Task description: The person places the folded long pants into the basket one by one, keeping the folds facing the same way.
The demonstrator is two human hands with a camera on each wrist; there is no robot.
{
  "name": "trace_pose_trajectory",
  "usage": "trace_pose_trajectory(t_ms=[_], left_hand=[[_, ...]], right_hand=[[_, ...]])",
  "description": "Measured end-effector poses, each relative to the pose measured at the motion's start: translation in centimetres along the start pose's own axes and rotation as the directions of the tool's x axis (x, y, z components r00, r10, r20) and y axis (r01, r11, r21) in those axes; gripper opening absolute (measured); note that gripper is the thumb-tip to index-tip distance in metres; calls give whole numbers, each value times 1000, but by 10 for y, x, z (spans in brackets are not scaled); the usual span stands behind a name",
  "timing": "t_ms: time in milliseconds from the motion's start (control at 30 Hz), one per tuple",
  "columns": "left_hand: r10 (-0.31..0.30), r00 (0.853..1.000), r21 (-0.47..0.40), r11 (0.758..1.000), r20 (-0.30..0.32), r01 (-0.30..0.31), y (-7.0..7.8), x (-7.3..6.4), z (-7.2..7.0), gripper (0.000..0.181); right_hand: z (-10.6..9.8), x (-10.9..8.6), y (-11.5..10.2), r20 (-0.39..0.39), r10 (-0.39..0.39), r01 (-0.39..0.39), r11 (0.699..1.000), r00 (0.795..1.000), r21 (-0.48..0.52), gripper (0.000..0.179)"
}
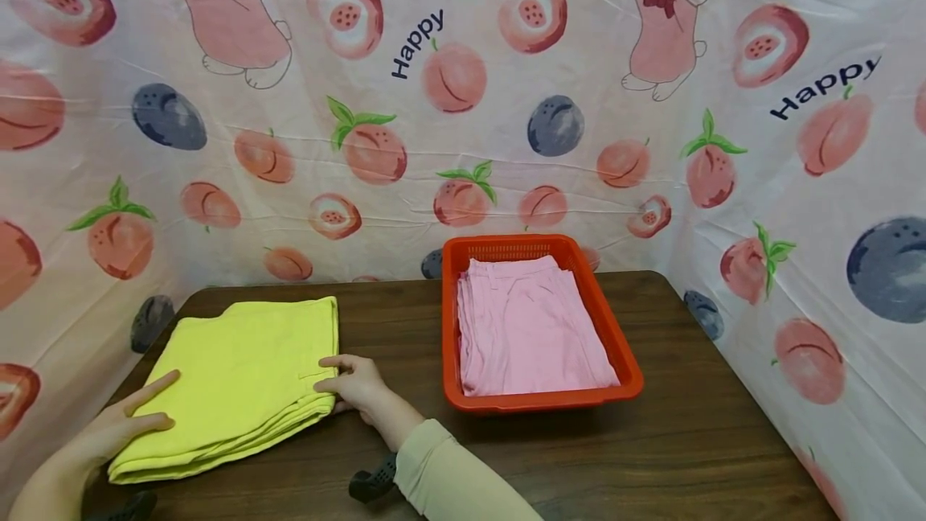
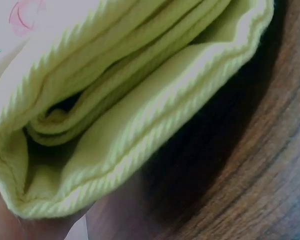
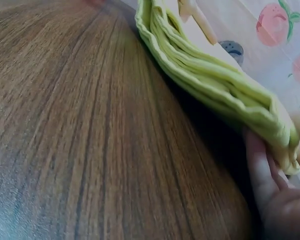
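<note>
Folded yellow pants (image 1: 231,376) in thick layers lie over the left part of the table. My left hand (image 1: 119,427) grips their left edge, two digits spread over the top; in the left wrist view part of the hand (image 2: 45,227) shows beneath the fold. At the right edge my right hand (image 1: 364,389) pinches the stack. The right wrist view shows fingers (image 3: 260,167) under the yellow layers, with a dark gap between cloth and table. Folded pink pants (image 1: 524,328) lie in a red basket (image 1: 629,384), apart from both hands.
The basket stands right of centre on the dark wooden table (image 1: 694,441). A white cloth (image 1: 463,127) printed with peaches hangs behind and along both sides. Dark devices (image 1: 372,485) sit at the wrists.
</note>
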State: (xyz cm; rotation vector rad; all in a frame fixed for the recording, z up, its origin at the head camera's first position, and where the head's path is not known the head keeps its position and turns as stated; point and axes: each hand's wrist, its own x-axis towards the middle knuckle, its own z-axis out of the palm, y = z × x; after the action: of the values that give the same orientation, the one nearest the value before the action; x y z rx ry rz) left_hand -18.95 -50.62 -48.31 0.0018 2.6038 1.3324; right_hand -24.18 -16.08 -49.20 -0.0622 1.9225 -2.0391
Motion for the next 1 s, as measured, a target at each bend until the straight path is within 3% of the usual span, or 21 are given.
trace_pose_trajectory(t_ms=[133,333,600,867,1000], left_hand=[[6,1000,-2,1000,-6,-6,2,-2,1,78],[35,999,-34,999,22,-34,1,-5,4,75],[84,996,-69,994,1,-84,0,-8,9,71],[120,993,-48,992,-9,-120,9,-11,9,70],[109,994,-66,992,-5,-109,11,-13,9,70]], right_hand=[[-4,1,-2,124,16,-23,998,992,61,53],[-9,3,-2,308,33,-76,989,951,127,73],[-15,1,1,355,31,-73,992,934,106,76],[-18,-4,-2,350,17,-58,993,937,107,78],[-19,-5,-2,355,9,-53,992,935,114,80]])
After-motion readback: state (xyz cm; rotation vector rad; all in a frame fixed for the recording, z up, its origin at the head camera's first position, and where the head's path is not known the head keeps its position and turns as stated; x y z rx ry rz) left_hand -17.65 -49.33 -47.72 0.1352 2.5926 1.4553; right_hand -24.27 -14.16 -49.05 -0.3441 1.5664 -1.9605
